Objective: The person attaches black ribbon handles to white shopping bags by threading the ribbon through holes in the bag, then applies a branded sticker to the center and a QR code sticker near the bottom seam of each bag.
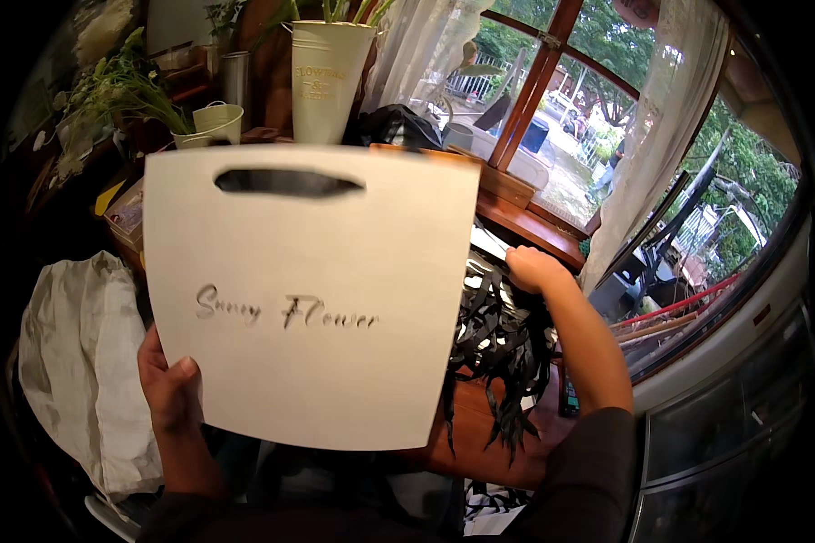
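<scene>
My left hand (169, 380) grips the lower left edge of a flat white paper bag (308, 380), thumb across its front. The bag is held up before me and has dark script lettering and a long slot near the top, with black material showing in it. To its right, my right hand (534, 269) is closed at the top of a bundle of black ribbons (507, 335). A white strip or sheet edge (489, 242) runs up to its fingers. What exactly it pinches is hidden. The ribbons hang over the brown wooden table (480, 430), partly behind the bag.
Cream metal flower buckets (321, 100) with green stems stand behind the bag. A large whitish sack (86, 362) lies at the left. A wood-framed window (539, 100) is at the back right, beside a glass-fronted dark cabinet (724, 434). A dark handset (568, 395) lies by my right arm.
</scene>
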{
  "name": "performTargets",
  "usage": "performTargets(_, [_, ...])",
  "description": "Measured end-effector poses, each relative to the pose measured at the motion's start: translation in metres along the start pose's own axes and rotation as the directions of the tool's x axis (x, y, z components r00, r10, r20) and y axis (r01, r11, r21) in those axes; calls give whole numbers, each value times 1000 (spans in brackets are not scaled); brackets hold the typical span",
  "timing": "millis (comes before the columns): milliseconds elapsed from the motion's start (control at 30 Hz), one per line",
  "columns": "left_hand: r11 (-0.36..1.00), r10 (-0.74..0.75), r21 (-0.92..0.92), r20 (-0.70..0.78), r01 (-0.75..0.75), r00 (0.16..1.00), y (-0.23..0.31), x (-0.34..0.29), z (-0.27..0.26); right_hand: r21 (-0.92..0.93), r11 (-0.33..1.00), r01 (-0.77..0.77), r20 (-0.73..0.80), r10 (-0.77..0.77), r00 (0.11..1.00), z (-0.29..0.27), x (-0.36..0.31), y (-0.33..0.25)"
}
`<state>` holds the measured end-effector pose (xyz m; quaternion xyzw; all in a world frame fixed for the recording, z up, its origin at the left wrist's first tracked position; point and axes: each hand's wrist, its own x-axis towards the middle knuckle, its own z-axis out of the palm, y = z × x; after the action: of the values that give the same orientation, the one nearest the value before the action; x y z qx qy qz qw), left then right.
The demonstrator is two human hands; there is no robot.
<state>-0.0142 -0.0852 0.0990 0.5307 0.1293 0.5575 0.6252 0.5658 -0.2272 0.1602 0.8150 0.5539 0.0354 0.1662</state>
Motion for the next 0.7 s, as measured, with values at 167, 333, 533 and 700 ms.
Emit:
performTargets(167, [950, -307, -6, 156, 312, 939, -47, -37, -18, -71, 996, 61, 3, -60, 998, -36, -73, -59])
performTargets(333, [868, -459, -25, 345, 497, 819, -87, -61, -7, -340, 927, 158, -235, -247, 940, 62, -139, -93])
performTargets(533, [831, -496, -45, 392, 554, 775, -103, -70, -14, -47, 996, 72, -520, -86, 850, 72, -152, -99])
performTargets(700, [794, -538, -28, 432, 607, 724, -132, -83, -3, -15, 999, -49, -572, 32, 820, 112, -126, -82])
